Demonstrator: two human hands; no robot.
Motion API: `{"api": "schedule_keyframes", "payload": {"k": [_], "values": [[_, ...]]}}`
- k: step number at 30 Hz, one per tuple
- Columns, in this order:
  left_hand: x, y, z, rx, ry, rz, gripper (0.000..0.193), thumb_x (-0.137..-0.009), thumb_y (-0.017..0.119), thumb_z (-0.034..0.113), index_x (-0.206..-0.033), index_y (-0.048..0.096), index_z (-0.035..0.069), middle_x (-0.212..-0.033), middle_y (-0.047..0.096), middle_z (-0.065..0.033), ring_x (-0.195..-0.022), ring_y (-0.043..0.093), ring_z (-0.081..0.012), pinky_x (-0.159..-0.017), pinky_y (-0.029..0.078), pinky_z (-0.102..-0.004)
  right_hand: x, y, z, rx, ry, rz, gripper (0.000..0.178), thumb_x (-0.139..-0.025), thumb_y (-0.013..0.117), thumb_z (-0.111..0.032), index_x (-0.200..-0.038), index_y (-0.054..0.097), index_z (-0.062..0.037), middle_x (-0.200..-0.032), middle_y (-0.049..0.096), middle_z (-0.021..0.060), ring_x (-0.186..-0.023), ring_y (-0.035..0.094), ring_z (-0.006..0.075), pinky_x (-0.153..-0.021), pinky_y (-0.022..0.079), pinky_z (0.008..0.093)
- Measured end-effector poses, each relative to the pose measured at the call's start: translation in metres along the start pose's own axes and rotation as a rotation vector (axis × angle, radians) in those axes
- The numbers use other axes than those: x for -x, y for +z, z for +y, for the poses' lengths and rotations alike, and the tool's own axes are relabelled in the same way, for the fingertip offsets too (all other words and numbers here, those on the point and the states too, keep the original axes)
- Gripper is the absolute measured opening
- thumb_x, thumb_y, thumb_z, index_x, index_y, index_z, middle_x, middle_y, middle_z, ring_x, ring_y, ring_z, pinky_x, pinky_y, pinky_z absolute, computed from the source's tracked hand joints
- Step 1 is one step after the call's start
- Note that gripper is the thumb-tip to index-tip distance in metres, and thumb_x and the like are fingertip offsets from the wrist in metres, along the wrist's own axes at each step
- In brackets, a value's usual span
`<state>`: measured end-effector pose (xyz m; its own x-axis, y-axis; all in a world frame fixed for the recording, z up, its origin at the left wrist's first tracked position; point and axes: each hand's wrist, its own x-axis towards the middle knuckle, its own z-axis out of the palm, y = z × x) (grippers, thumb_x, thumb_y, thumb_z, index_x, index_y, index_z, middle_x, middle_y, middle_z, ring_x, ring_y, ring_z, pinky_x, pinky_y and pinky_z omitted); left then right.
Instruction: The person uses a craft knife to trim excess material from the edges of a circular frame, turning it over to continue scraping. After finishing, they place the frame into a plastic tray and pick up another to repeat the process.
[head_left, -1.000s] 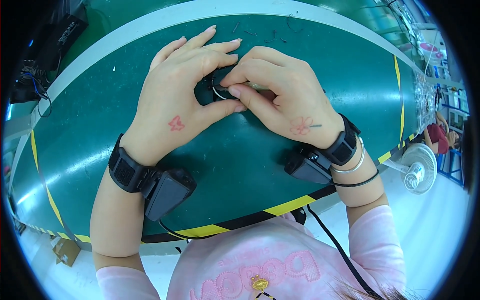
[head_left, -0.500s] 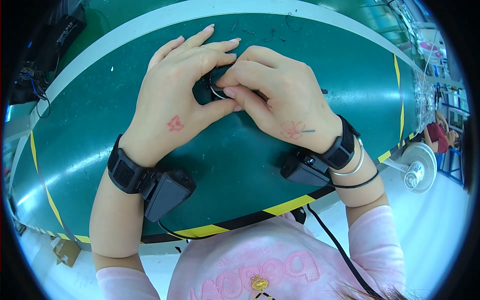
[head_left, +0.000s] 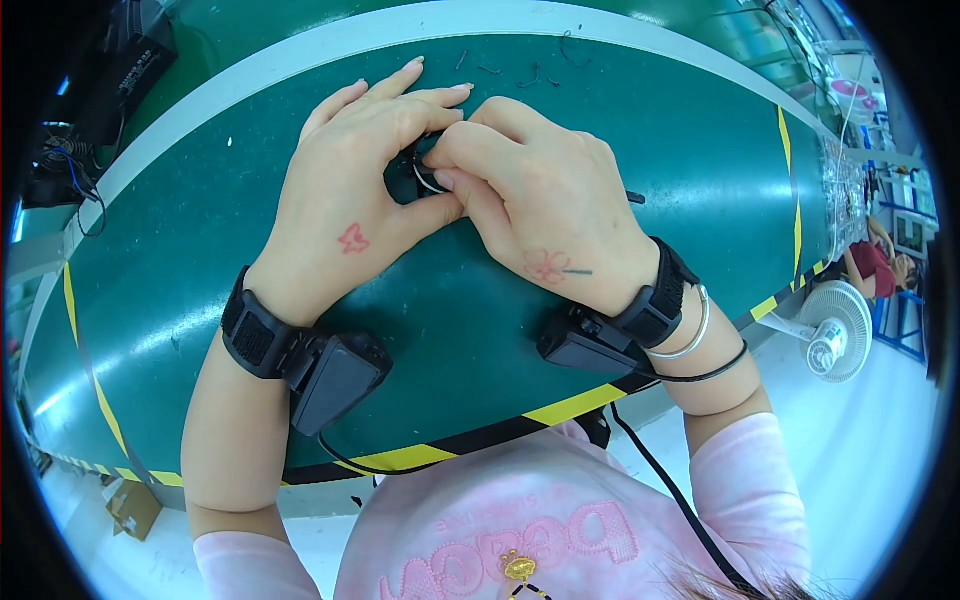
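Note:
My left hand [head_left: 350, 180] curls its thumb and forefinger around a small black object [head_left: 402, 180] with a thin white line along it, its other fingers stretched out. Most of that object is hidden by my hands, so its kind is unclear. Close beside it, my right hand [head_left: 565, 195] pinches with thumb and forefinger against the object's right side. A dark rod end [head_left: 636, 198] sticks out past the right hand's outer edge; the rest of it is hidden under the palm. Both hands are just above the green table [head_left: 460, 330].
Several short black strands [head_left: 535, 77] lie near the table's far edge. Black equipment with wires [head_left: 140, 60] stands at the far left. A white fan [head_left: 828, 340] and a seated person [head_left: 870, 270] are at the right. A cardboard box [head_left: 132, 508] sits on the floor, lower left.
My right hand has shifted a little left and its wrist has turned slightly; more of the dark rod end shows. The left hand keeps its hold almost unmoved.

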<state>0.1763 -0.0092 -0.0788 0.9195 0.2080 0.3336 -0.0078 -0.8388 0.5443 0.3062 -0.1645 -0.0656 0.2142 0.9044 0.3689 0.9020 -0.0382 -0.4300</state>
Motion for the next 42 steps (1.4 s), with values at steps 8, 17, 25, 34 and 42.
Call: {"api": "schedule_keyframes", "payload": {"k": [8, 17, 25, 34, 42], "values": [[0.001, 0.002, -0.001, -0.020, 0.006, 0.023, 0.052, -0.079, 0.086, 0.012, -0.129, 0.072, 0.013, -0.141, 0.070, -0.0045, -0.147, 0.053, -0.0293, -0.124, 0.034, -0.0495, -0.001, 0.002, -0.005, -0.010, 0.050, 0.023, 0.011, -0.093, 0.072, -0.008, -0.102, 0.072, -0.0141, -0.092, 0.067, 0.0061, -0.071, 0.068, 0.0303, -0.059, 0.054, 0.0386], [0.001, 0.005, -0.001, -0.052, -0.009, 0.044, 0.060, -0.079, 0.085, 0.011, -0.137, 0.070, 0.014, -0.139, 0.071, -0.0067, -0.145, 0.055, -0.0277, -0.123, 0.037, -0.0485, -0.003, 0.004, -0.008, 0.060, 0.089, 0.047, 0.011, -0.092, 0.073, -0.009, -0.102, 0.072, -0.0143, -0.091, 0.066, 0.0061, -0.070, 0.067, 0.0307, -0.058, 0.052, 0.0393], [-0.001, 0.009, 0.002, -0.024, -0.016, 0.102, 0.045, -0.079, 0.086, 0.017, -0.121, 0.071, 0.012, -0.133, 0.073, -0.0071, -0.141, 0.058, -0.0303, -0.122, 0.038, -0.0502, -0.003, 0.004, -0.010, 0.116, 0.107, 0.041, 0.010, -0.092, 0.073, -0.012, -0.102, 0.073, -0.0145, -0.090, 0.066, 0.0055, -0.069, 0.067, 0.0298, -0.058, 0.052, 0.0388], [-0.001, 0.011, 0.000, -0.033, -0.003, 0.124, 0.039, -0.079, 0.087, 0.017, -0.114, 0.070, 0.010, -0.134, 0.073, -0.0080, -0.141, 0.058, -0.0305, -0.121, 0.039, -0.0499, -0.004, 0.007, -0.001, 0.092, 0.044, 0.065, 0.017, -0.087, 0.072, -0.011, -0.103, 0.066, -0.0115, -0.090, 0.064, 0.0106, -0.069, 0.069, 0.0318, -0.056, 0.053, 0.0407], [-0.001, 0.011, 0.000, 0.030, 0.017, 0.199, 0.040, -0.075, 0.087, 0.013, -0.110, 0.069, 0.010, -0.129, 0.074, -0.0103, -0.135, 0.062, -0.0315, -0.118, 0.043, -0.0482, -0.010, -0.003, 0.007, -0.213, 0.020, 0.048, 0.020, -0.087, 0.080, -0.008, -0.107, 0.074, -0.0078, -0.092, 0.069, 0.0068, -0.073, 0.068, 0.0241, -0.063, 0.054, 0.0326]]}}
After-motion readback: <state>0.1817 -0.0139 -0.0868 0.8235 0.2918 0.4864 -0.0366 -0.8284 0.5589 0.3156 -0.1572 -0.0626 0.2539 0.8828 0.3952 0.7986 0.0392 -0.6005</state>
